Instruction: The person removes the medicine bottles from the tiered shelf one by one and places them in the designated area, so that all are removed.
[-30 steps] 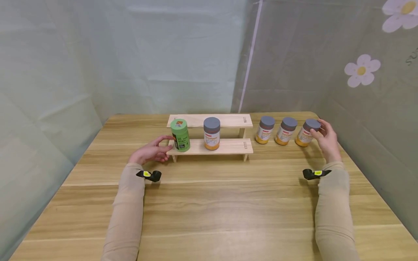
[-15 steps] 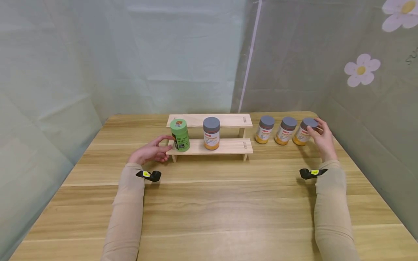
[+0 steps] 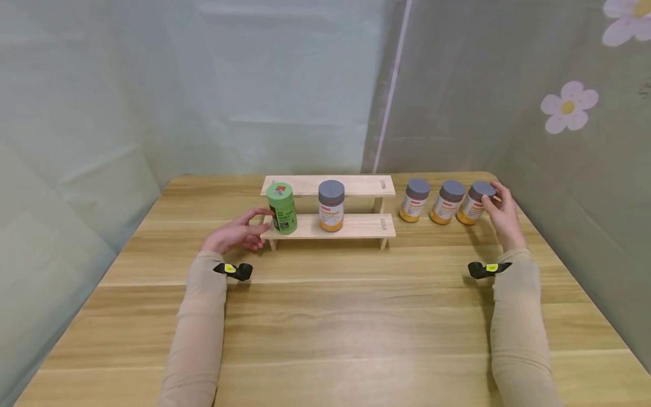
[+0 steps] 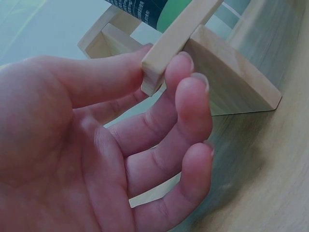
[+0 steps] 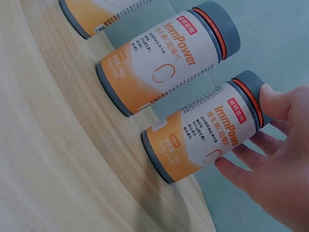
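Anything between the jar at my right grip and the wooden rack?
Yes: on the table, the row's middle jar and left jar stand between the rack and the rightmost jar, which your right grip holds.

Right hand (image 5: 285, 174) grips the nearest orange-and-white bottle (image 5: 198, 133), thumb on its grey lid (image 5: 252, 86), fingertips (image 5: 223, 166) against the side. Matching second bottle (image 5: 164, 60) just beside it, third bottle (image 5: 91, 14) partly cut off, wooden tabletop (image 5: 72, 159) beneath.

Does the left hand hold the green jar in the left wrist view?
No, the left hand pinches the end of the shelf board, not the green jar.
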{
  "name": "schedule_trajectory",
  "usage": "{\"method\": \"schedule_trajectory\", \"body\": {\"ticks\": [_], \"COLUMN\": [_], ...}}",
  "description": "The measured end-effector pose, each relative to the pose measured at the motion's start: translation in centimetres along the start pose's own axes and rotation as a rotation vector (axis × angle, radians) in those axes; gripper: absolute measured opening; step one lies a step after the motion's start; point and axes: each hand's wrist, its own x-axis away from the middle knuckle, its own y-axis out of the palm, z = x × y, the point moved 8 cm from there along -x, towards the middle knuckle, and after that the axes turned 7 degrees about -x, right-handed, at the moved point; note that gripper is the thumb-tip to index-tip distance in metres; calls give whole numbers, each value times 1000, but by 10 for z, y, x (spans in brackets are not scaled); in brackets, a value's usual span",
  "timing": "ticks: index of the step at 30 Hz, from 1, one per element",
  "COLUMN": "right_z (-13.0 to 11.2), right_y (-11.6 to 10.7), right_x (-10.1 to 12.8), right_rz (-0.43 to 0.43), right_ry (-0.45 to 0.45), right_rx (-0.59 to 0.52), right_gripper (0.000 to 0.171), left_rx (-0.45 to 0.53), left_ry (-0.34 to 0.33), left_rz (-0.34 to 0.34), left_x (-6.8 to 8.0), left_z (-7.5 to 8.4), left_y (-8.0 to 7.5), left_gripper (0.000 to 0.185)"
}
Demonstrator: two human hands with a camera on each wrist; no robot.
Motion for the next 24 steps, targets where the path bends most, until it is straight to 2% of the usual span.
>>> {"method": "schedule_trajectory", "body": {"ticks": [12,19,24], "right_z": [-5,-20,-33], "right_y": [0,-5,-3], "right_x": [3,5,5], "right_rz": [-21,43,55], "right_ry": [-33,-82,-96], "right_rx": [-20,30,52], "right_gripper": [59,55,53], "left_rx": [14,26,18], "left_ry": [18,23,22], "left_rz": [-5,-11,-6], "left_x": [-1,0,0], "left_z": [1,2,2], "left_y": [2,3,2], "left_gripper": [58,56,56]}}
